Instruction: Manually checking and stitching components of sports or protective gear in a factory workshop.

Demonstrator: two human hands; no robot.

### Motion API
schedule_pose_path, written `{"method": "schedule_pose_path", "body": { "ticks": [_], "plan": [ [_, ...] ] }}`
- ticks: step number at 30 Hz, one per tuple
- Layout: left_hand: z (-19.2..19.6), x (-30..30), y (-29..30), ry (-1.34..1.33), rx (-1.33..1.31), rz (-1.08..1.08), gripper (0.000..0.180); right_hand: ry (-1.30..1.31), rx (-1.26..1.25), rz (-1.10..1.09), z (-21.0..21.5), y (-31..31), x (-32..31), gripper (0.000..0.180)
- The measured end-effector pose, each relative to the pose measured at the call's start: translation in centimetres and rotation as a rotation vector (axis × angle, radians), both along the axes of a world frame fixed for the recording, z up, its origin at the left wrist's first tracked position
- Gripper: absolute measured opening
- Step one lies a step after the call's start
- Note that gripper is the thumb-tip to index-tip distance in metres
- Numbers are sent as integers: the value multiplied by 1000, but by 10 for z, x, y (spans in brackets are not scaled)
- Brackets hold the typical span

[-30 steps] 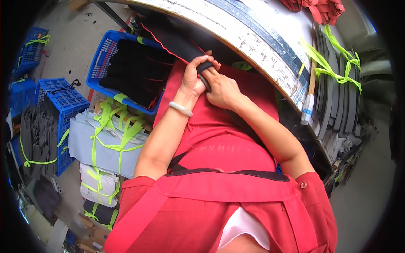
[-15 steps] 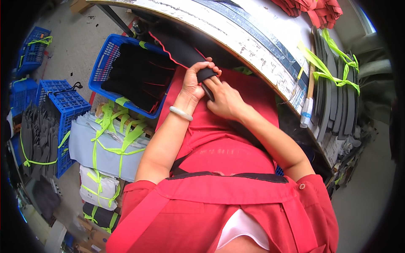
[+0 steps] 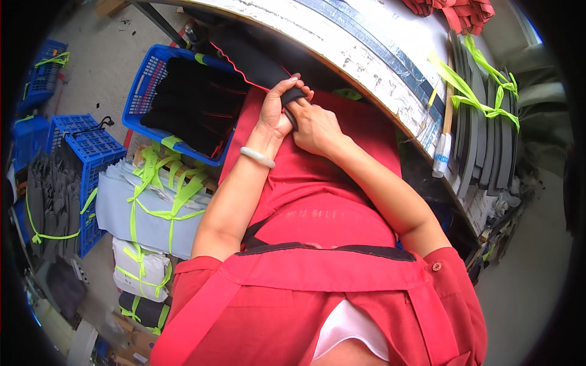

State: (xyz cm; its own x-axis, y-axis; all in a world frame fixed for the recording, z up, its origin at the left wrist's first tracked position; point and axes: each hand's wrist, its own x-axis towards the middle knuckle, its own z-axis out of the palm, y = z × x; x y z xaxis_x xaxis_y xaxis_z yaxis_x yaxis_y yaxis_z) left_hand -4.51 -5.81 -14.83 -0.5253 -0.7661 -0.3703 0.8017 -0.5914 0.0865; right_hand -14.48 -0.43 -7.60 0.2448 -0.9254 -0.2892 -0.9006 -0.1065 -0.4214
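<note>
Over my lap, my left hand (image 3: 276, 110) is closed around a black fabric piece (image 3: 294, 94), bent over the fingers. My right hand (image 3: 317, 128) presses against it from the right, its fingertips at the fold and partly hidden. A dark lower part of the piece shows between the two palms. Up and left of my hands, under the table's edge, lies a black sheet with red edging (image 3: 253, 64). Its red edge runs to my left hand; whether it is one with the held piece I cannot tell. A pale bangle (image 3: 257, 157) circles my left wrist.
Left of my lap stands a blue basket (image 3: 135, 100) holding black pieces (image 3: 183, 107). A white worktable (image 3: 372, 58) crosses the top, with bundled dark strips (image 3: 482, 116) at its right. Tied grey sheets (image 3: 116, 201) and another blue crate (image 3: 97, 143) stand at left.
Both hands, still gripping the black piece, have shifted slightly left and up in the picture. The surroundings have slid slightly left as well. The grip looks much the same.
</note>
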Motion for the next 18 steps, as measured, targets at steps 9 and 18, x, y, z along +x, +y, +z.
{"method": "schedule_pose_path", "body": {
  "ticks": [9,18],
  "plan": [
    [-2,-4,2,5,-29,-37,27,-36,-70,-25,4,18,-13,54],
    [0,1,3,-18,2,-6,23,-26,13,-19,11,26,-14,51]
  ]
}}
